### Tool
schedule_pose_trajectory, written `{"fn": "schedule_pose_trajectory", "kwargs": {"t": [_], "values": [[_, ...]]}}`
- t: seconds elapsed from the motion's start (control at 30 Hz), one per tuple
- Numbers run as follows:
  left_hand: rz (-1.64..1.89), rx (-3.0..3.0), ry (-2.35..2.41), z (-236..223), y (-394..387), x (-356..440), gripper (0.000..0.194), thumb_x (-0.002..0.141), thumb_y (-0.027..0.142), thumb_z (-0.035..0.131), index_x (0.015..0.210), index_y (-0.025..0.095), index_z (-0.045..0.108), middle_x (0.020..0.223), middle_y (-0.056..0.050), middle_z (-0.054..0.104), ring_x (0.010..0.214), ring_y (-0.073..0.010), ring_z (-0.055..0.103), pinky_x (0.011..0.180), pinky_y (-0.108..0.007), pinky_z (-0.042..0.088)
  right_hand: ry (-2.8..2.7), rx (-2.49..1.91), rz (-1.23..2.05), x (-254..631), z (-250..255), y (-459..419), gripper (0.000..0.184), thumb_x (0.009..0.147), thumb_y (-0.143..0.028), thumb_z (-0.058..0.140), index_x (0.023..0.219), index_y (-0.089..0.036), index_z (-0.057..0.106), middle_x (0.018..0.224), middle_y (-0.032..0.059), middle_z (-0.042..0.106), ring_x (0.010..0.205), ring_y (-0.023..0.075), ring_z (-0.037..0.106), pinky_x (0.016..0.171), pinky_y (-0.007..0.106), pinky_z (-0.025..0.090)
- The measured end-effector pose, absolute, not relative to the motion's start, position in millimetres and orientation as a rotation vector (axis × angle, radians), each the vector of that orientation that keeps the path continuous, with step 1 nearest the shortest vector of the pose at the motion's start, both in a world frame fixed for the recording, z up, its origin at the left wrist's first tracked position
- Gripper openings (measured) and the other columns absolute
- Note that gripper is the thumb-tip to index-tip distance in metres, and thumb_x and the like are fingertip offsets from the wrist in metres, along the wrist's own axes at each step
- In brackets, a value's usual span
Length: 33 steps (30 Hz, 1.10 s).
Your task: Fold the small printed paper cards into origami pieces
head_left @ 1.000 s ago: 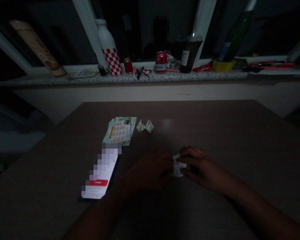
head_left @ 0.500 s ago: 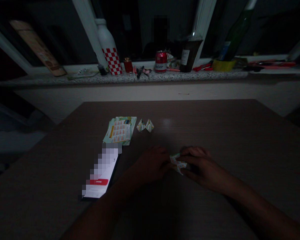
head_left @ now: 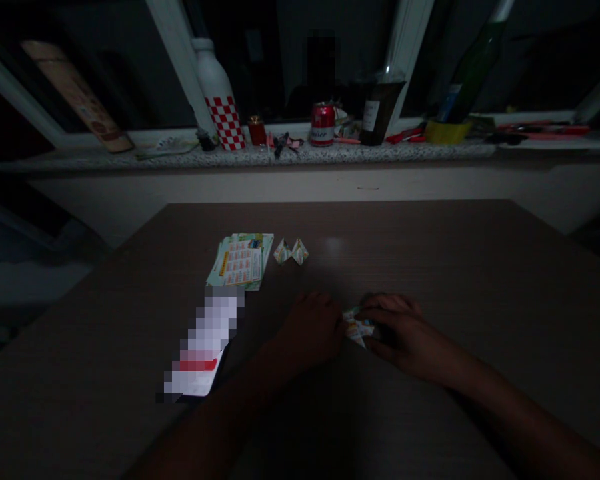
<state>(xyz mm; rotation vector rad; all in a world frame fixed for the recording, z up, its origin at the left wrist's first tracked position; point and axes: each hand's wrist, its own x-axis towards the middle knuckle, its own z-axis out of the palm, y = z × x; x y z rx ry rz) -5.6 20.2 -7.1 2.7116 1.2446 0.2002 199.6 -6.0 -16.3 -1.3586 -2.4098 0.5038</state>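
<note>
In dim light, both of my hands meet over a small piece of folded printed paper (head_left: 357,327) just above the brown table (head_left: 455,267). My left hand (head_left: 313,327) pinches the paper's left side with curled fingers. My right hand (head_left: 397,327) grips its right side, fingers closed over it. Most of the paper is hidden between my fingers.
Two small folded paper shapes (head_left: 291,252) sit behind my hands, beside a stack of printed sheets (head_left: 240,261). A lit phone (head_left: 200,353) lies at the left. The stone sill at the back holds a checked white bottle (head_left: 219,100), a red can (head_left: 323,124), dark bottles and a tape roll (head_left: 443,131).
My left hand has shifted slightly up and right toward the paper. The paper now shows as a smaller sliver between my fingers. The phone's screen looks dimmer.
</note>
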Motion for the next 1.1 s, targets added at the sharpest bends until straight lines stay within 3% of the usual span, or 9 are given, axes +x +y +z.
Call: {"fn": "schedule_pose_trajectory", "kwargs": {"t": [0.47, 1.1], "values": [[0.115, 2.788, 1.231, -4.9, 21.0, -2.8, 0.02, 0.09, 0.026, 0.043, 0.09, 0.014, 0.059, 0.093, -0.01, 0.06, 0.087, -0.0237, 0.056, 0.079, -0.04, 0.043, -2.374, -1.345, 0.491, 198.1, -16.5, -4.5, 0.023, 0.084, -0.031, 0.059, 0.106, -0.026, 0.064, 0.107, 0.0064, 0.063, 0.105, 0.0253, 0.056, 0.095, 0.046, 0.035], [0.006, 2.775, 1.223, -3.8, 28.2, 1.1, 0.025, 0.09, 0.028, 0.042, 0.09, 0.013, 0.061, 0.094, -0.011, 0.063, 0.089, -0.0249, 0.059, 0.079, -0.04, 0.045, -2.33, -1.392, 0.47, 197.5, -26.3, -3.8, 0.03, 0.076, -0.024, 0.068, 0.105, -0.026, 0.064, 0.11, 0.0043, 0.064, 0.107, 0.0256, 0.055, 0.094, 0.045, 0.034]]}}
